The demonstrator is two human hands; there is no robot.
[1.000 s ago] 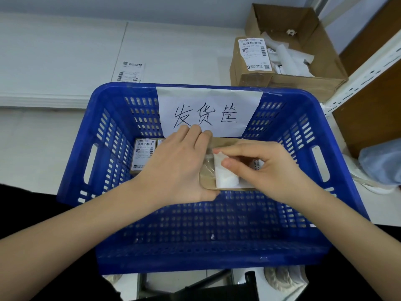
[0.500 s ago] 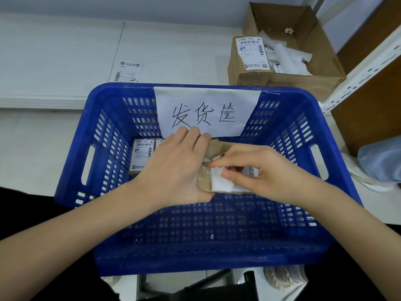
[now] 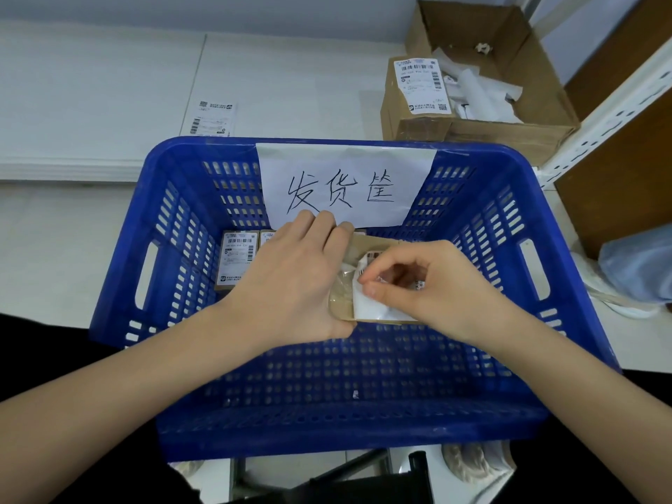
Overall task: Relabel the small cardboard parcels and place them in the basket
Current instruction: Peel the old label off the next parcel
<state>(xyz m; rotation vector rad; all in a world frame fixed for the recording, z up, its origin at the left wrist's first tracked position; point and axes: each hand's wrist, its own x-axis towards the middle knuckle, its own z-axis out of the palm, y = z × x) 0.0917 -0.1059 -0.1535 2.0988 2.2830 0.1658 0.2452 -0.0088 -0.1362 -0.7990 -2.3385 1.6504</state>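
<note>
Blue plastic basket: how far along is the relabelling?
Done: labelled small cardboard parcels lie in the blue plastic basket. In hand: left hand grips a brown cardboard parcel while right hand pinches its white label. Left: relabel it, place it in.

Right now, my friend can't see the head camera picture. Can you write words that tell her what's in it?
Two bare hands work on a small cardboard parcel over a blue basket: the left hand grips it while the right hand pinches its white label. Labelled parcels lie inside the basket, a handwritten paper sign hangs on its far wall, and an open cardboard box sits behind.
</note>
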